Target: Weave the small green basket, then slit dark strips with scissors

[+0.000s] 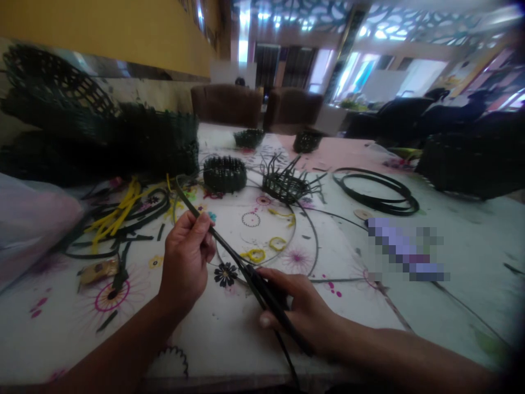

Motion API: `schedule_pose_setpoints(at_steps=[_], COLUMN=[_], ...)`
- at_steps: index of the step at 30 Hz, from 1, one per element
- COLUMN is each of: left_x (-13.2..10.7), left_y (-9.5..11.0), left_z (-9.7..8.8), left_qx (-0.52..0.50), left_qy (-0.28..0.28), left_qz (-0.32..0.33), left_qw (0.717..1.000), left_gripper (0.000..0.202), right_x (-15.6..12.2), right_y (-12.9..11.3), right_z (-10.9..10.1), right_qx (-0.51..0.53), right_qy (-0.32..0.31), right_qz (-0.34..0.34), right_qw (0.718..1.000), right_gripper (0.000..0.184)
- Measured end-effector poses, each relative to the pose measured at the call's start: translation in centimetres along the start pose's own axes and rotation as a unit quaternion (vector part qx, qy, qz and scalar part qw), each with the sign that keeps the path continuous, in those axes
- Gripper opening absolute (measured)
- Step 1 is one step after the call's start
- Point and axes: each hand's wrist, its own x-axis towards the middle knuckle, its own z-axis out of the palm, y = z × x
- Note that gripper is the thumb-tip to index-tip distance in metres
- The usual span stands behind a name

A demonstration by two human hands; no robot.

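My left hand (186, 260) is closed, pinching a dark green flat strip (225, 244) between thumb and fingers. From there the strip slants down toward my right hand (303, 306) and parts into two lengths near its fingers. My right hand is wrapped around a long black tool (283, 317) lying along the strip; blur and dark colour hide its exact kind. Below this hand a thin strip end hangs toward the table edge. Beyond my hands stand a small round woven basket (225, 174) and a partly woven basket (285, 183) with loose strip ends sticking up.
Coiled dark strips (375, 191) lie at the right, near a pixelated purple object (404, 249). Yellow strips (118, 210) and offcuts are at the left, beside a plastic bag (33, 224). Large dark woven baskets (159, 139) stand back left. A dark container (463, 164) is at right.
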Motion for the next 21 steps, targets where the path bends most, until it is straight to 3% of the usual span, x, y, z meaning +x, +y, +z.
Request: schedule_pose_setpoints(at_steps=[6, 11, 15, 21], left_x=[0.6, 1.3, 0.5, 0.0], left_y=[0.1, 0.4, 0.2, -0.3], left_z=[-0.2, -0.4, -0.1, 0.3], left_qx=[-0.021, -0.024, -0.010, 0.001], left_qy=[0.007, 0.013, 0.007, 0.002], left_qz=[-0.018, 0.000, -0.009, -0.013], left_qw=[1.000, 1.000, 1.000, 1.000], left_gripper=[0.019, 0.020, 0.019, 0.019], right_x=[0.0, 0.1, 0.1, 0.3], right_y=[-1.1, -0.7, -0.1, -0.1], right_z=[-0.2, -0.3, -0.2, -0.1], right_qx=[-0.006, -0.025, -0.028, -0.012], right_qy=[-0.018, -0.018, 0.002, 0.008], right_qz=[0.016, 0.022, 0.004, -0.011], right_qw=[1.000, 0.999, 1.000, 1.000], right_gripper=[0.035, 0.038, 0.044, 0.036])
